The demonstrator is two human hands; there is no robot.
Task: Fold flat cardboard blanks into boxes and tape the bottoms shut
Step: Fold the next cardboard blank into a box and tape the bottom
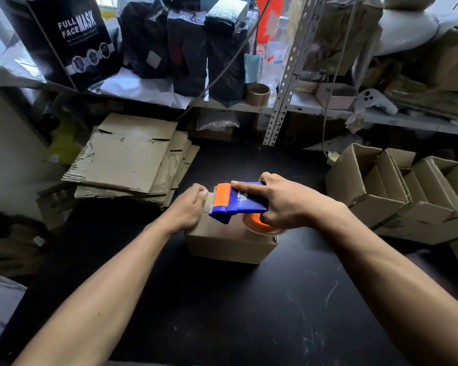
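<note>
While one small cardboard box (pixel 230 240) sits at the middle of the black desk (pixel 249 313), two bare hands work at its top. The left hand (pixel 187 211) rests on the box's far left edge, fingers curled over it. The right hand (pixel 280 200) grips one blue-and-orange tape dispenser (pixel 234 202), forefinger stretched along its top, the tool's head pressed on the box near the left hand. One stack of flat cardboard blanks (pixel 132 157) lies at the desk's far left; folded, open boxes (pixel 397 191), at least three, are nested together at the right.
</note>
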